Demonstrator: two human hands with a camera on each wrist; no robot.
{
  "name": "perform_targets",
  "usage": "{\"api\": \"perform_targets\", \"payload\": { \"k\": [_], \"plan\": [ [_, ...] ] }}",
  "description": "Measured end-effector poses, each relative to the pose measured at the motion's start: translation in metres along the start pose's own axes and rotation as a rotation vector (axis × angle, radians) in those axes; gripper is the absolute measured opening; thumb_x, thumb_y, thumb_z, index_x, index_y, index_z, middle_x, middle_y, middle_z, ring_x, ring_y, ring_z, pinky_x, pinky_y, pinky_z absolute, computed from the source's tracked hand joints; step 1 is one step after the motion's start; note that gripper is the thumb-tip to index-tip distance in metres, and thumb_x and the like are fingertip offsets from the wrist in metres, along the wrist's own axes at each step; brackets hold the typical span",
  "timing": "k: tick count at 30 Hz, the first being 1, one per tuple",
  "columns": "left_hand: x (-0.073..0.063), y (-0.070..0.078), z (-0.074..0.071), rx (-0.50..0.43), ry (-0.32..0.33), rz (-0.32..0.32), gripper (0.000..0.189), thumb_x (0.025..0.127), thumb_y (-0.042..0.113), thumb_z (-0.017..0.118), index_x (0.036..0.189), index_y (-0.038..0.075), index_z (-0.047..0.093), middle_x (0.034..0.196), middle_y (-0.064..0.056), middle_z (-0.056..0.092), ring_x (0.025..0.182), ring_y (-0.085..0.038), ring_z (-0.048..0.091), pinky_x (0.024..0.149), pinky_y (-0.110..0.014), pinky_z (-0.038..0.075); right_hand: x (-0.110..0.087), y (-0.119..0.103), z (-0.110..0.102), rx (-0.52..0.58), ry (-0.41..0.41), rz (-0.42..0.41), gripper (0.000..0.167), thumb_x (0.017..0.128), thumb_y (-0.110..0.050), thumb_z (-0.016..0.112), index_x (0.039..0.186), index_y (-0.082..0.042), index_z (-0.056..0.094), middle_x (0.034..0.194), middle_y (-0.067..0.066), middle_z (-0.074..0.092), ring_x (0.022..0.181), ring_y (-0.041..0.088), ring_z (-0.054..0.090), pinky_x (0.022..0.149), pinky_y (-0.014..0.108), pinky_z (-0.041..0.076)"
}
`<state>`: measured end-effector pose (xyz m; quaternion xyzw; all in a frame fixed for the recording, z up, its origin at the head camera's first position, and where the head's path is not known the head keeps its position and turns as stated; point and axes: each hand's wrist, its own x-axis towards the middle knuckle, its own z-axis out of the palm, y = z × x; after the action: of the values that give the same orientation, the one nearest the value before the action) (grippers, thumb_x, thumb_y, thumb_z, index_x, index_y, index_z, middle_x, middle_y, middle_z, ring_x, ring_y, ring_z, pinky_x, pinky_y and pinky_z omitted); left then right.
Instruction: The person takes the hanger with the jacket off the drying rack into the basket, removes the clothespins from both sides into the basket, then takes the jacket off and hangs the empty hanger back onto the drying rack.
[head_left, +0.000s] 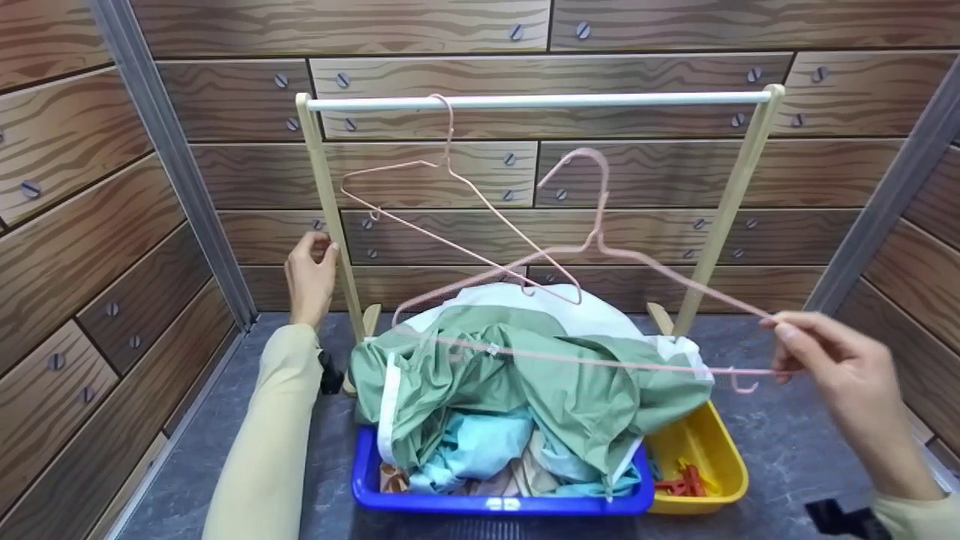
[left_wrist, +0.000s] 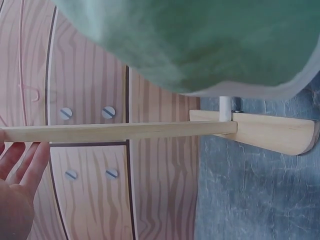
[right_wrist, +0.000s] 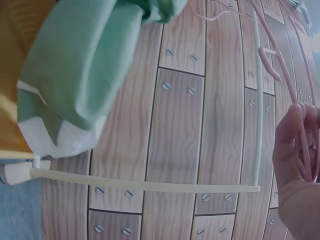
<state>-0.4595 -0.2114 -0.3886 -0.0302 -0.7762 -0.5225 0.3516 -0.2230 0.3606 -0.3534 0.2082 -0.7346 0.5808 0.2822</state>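
Observation:
With bent fingers, my left hand (head_left: 309,279) grips the left post (head_left: 330,195) of a small wooden clothes rack; in the left wrist view its fingers (left_wrist: 31,167) meet the post's edge. My right hand (head_left: 844,367) pinches the right end of a pink clothes hanger (head_left: 652,262), held up in front of the rack. In the right wrist view the fingers curl round the hanger's pink wire (right_wrist: 304,142). A second pink hanger (head_left: 480,187) hangs from the rack's white rail (head_left: 570,101). Below the held hanger, a green and white garment (head_left: 510,367) lies heaped.
Under the green garment stands a blue basket (head_left: 502,504) with light blue and beige cloth (head_left: 480,450) in it. Beside it on the right is a yellow tray (head_left: 720,435) holding red and yellow clothespins (head_left: 686,484). Wood-patterned walls (head_left: 427,75) enclose the grey tabletop (head_left: 780,465).

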Motion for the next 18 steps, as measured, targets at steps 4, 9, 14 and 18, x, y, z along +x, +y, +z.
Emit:
{"api": "perform_targets", "payload": {
  "k": [4,9,14,18],
  "plan": [
    [-0.001,-0.001,0.000,-0.005,0.000,0.000,0.016,0.096,0.005,0.062,0.109,-0.002,0.065,0.102,-0.016,0.067,0.093,-0.027,0.061,0.081,-0.033,0.044,0.011,-0.009,-0.011,0.044,0.066,0.003,0.018,0.096,0.009,0.054,0.107,0.022,0.059,0.070,0.016,0.060,0.061,0.017,0.060,0.057,0.022,0.053],
    [-0.002,0.000,0.001,-0.018,0.000,-0.008,0.016,0.095,0.006,0.063,0.109,-0.002,0.065,0.102,-0.015,0.067,0.090,-0.022,0.062,0.079,-0.030,0.045,0.026,-0.014,-0.029,0.206,0.125,-0.011,0.018,0.097,0.008,0.052,0.106,0.022,0.058,0.069,0.013,0.060,0.061,0.017,0.062,0.054,0.022,0.053],
    [-0.001,0.000,0.001,-0.016,0.006,-0.008,0.016,0.095,0.005,0.063,0.108,-0.003,0.065,0.101,-0.016,0.067,0.089,-0.022,0.061,0.078,-0.029,0.044,0.037,-0.011,-0.049,0.343,0.154,-0.036,0.018,0.099,0.007,0.047,0.102,0.016,0.063,0.066,0.010,0.058,0.059,0.015,0.062,0.048,0.021,0.051],
    [-0.001,0.001,0.001,-0.015,0.007,-0.010,0.015,0.095,0.006,0.063,0.107,-0.003,0.066,0.100,-0.015,0.067,0.088,-0.021,0.060,0.077,-0.028,0.044,0.045,-0.011,-0.060,0.274,0.223,-0.038,0.018,0.099,0.002,0.051,0.100,0.008,0.067,0.065,0.007,0.054,0.057,0.013,0.060,0.046,0.019,0.049]
  ]
}}
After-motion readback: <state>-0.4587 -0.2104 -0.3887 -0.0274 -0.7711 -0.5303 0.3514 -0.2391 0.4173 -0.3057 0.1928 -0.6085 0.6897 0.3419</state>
